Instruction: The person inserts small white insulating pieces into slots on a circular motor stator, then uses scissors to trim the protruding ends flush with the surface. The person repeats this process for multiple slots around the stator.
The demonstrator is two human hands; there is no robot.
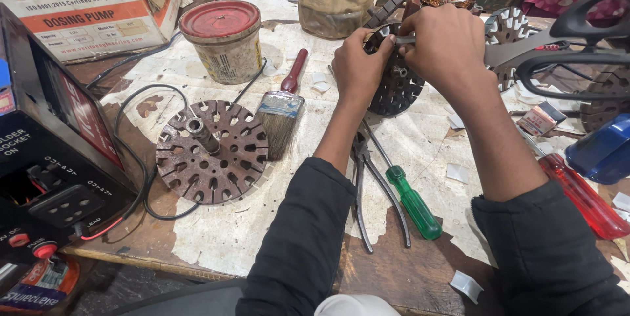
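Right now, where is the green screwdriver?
In the head view, the green screwdriver lies on the table between the forearms, just right of the pliers.

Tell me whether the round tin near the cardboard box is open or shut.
Shut. The tin stands upright on the table with its red lid seated flat across the top, no gap showing.

Two slotted round metal cores: one rusty core near the table's left edge, one dark core mid-table. Two screwdrivers: a green-handled one and a red-handled one. One paintbrush, one pliers, one red-lidded tin, one scissors.
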